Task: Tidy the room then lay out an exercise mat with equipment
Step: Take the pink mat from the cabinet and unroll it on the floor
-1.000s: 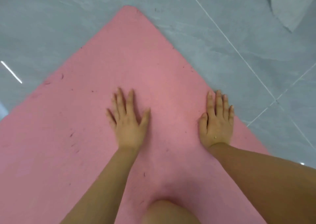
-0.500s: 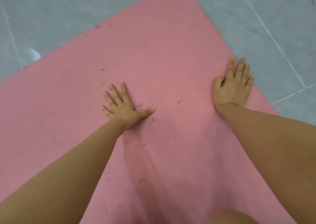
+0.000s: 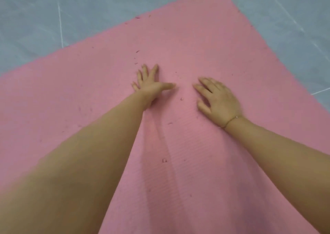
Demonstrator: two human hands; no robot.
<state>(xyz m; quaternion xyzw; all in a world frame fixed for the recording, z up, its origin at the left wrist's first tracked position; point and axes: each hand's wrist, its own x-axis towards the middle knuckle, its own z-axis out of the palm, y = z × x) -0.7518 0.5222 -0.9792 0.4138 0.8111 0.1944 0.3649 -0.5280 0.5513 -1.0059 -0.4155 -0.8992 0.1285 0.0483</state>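
- Change: half a second back the right hand (image 3: 218, 99) lay at the mat's right edge, well apart from the left. It now lies toward the middle, near the left hand (image 3: 150, 84), with only a narrow strip of mat between the left thumb and the right fingertips.
- Left hand has barely shifted on the mat; arm stretched forward as before.
- Reading: a smoothing pass, the right hand sweeping inward across the surface. Judged to be flattening the mat, so the laying-out step is nearly done.
- Exercise mat (image 3: 205, 42): pink, unrolled flat on the grey tiled floor (image 3: 32, 23), one corner pointing away at top of view. A long shallow crease (image 3: 160, 144) runs from under the left wrist toward the viewer; that part is not yet flat.
- Small dark flecks (image 3: 165, 160) scattered on the mat; what they are cannot be told.
- Left hand: fingers spread wide and straight, palm down, pressing on the mat. Holds nothing.
- Right hand: fingers extended, slightly bent at the knuckles, palm down, touching the mat. Holds nothing. Thin bracelet (image 3: 230, 120) at the wrist.
- No exercise equipment in view; that part of the task looks still to come.
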